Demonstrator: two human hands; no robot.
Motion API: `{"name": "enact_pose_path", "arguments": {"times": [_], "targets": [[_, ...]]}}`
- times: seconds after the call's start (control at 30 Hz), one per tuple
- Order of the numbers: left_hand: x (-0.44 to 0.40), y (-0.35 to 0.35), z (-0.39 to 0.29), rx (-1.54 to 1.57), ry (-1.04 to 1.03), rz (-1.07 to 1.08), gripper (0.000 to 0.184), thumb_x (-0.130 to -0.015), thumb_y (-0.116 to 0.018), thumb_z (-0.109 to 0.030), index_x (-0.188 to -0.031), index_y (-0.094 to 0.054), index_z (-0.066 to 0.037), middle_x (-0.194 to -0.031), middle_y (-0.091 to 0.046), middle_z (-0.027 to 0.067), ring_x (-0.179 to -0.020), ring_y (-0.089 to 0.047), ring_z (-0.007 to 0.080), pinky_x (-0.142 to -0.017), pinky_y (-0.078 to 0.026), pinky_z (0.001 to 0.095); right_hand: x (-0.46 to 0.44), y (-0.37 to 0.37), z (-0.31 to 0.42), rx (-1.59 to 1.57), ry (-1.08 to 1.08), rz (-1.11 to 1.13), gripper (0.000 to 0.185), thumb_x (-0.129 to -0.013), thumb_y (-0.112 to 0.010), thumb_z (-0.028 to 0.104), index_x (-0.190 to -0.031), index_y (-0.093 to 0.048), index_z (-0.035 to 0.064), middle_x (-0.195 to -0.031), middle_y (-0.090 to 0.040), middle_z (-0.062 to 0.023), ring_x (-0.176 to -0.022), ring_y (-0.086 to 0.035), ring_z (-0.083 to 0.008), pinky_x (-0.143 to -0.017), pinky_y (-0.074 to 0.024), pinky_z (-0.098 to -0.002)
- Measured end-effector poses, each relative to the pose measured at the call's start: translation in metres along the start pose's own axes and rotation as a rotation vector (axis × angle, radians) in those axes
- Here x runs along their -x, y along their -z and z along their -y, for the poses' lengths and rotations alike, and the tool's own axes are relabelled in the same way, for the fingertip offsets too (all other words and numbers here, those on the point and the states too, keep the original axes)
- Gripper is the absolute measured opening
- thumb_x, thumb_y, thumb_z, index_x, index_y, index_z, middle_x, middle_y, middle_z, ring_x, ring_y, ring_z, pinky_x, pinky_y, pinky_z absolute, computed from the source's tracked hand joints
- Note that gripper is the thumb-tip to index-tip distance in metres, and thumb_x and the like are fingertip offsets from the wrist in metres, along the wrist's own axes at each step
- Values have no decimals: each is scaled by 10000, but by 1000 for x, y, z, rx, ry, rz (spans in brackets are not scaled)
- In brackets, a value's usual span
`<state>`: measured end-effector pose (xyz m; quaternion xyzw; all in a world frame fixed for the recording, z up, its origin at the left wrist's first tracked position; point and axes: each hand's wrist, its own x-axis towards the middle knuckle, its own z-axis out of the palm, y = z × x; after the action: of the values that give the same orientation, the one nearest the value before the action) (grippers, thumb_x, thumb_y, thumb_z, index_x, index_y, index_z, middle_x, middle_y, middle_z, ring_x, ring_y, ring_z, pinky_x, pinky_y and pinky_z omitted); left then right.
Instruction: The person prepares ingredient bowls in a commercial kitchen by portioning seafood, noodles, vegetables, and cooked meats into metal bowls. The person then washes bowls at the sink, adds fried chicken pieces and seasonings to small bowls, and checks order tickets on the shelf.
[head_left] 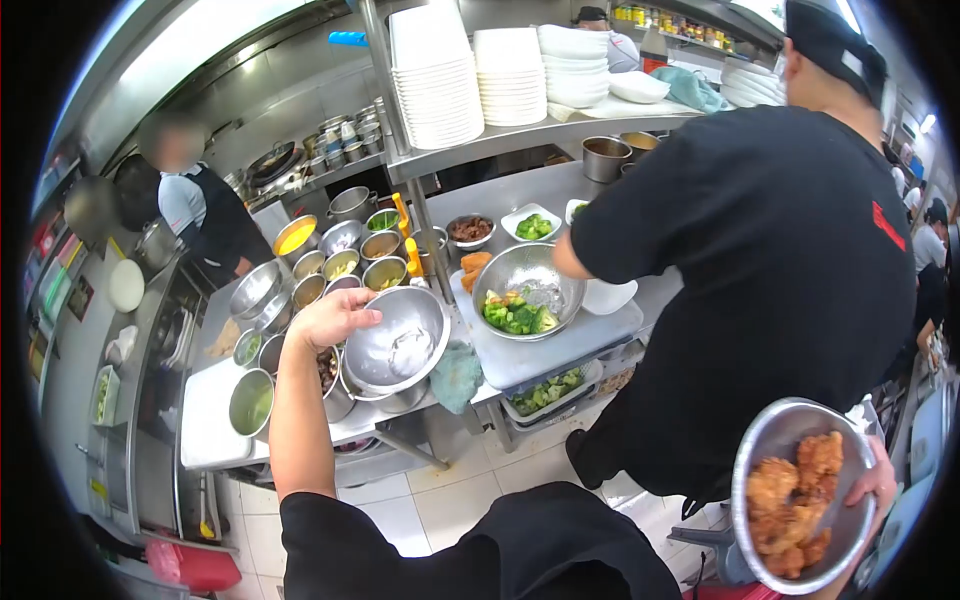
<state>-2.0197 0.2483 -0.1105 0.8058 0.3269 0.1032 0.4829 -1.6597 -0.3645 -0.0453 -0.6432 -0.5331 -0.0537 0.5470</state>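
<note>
My left hand (338,318) is closed on the rim of a metal mixing bowl (420,365), tilted toward me, with only shine showing inside. That bowl hangs over the pots at the counter's edge, beside a teal cloth (456,378). Far to the right, my right hand (876,482) grips the side of another metal bowl (748,440). Several pieces of fried chicken (790,500) lie in it. My right thumb rests over its inner wall, while the other fingers are mostly hidden behind it.
A co-worker in black (750,290) stands close on my right, reaching behind a bowl of broccoli (520,315) on a white board (590,345). Several pots of sauces and vegetables (385,272) crowd the counter. White plates (435,90) are stacked on the shelf. Another person (190,210) stands at left.
</note>
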Motion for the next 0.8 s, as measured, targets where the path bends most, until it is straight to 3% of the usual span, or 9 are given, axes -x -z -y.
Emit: {"name": "enact_pose_path", "arguments": {"times": [0.03,0.13,0.2,0.33,0.57,0.67,0.77,0.8], "targets": [[7,-5,-1,116,22,-54,324,-865,-648,-125,-1165,-639,-3,-1028,-680,43,-929,-610,132,-860,-475,283,-15,-26,15,82,-75,-8,291,-730,-775,303,-682,-583,89,-1056,-651,-214,-939,-646,-284,-824,-494,-333],[25,-9,6,129,84,-254,333,-840,-619,-103,-1152,-620,14,-1018,-669,57,-924,-600,140,-852,-466,286,-44,-69,-18,-110,64,198,578,-485,-880,532,-711,-595,83,-1036,-646,-230,-942,-643,-315,-804,-511,-366],[31,-7,26,159,25,-363,338,-806,-593,-84,-1128,-611,17,-1002,-652,57,-924,-588,148,-848,-457,289,-56,-92,-40,-11,88,394,594,-436,-904,485,-769,-622,82,-1052,-644,-217,-956,-644,-322,-804,-521,-377],[54,-1,34,159,14,-469,322,-789,-586,-99,-1092,-615,6,-991,-636,53,-929,-578,158,-850,-449,288,-85,-164,-91,-51,33,447,464,-483,-902,275,-792,-617,78,-1141,-612,-208,-1015,-638,-338,-850,-521,-393],[70,22,72,242,50,-447,349,-771,-633,-159,-1075,-588,6,-958,-624,45,-903,-561,137,-827,-433,268,-147,-251,-202,104,-68,197,406,-568,-900,234,-804,-611,75,-1213,-588,-218,-1090,-615,-365,-914,-502,-402],[53,32,87,291,32,-397,339,-766,-630,-142,-1067,-588,7,-964,-627,45,-899,-561,128,-819,-427,253,-179,-273,-237,228,-210,43,412,-593,-917,256,-820,-634,61,-1126,-588,-158,-909,-630,-249,-750,-541,-334],[35,27,65,229,25,-326,311,-783,-633,-122,-1061,-586,7,-974,-635,49,-902,-565,130,-829,-428,253,-198,-279,-287,244,-329,-52,401,-605,-916,261,-811,-641,54,-1120,-562,-145,-883,-626,-247,-747,-541,-340],[32,26,60,215,31,-321,330,-779,-662,-178,-1048,-587,-1,-960,-627,36,-888,-558,123,-818,-424,250,-201,-278,-300,262,-369,-71,398,-607,-915,262,-810,-642,54,-1117,-555,-142,-879,-625,-248,-753,-541,-348]]}}
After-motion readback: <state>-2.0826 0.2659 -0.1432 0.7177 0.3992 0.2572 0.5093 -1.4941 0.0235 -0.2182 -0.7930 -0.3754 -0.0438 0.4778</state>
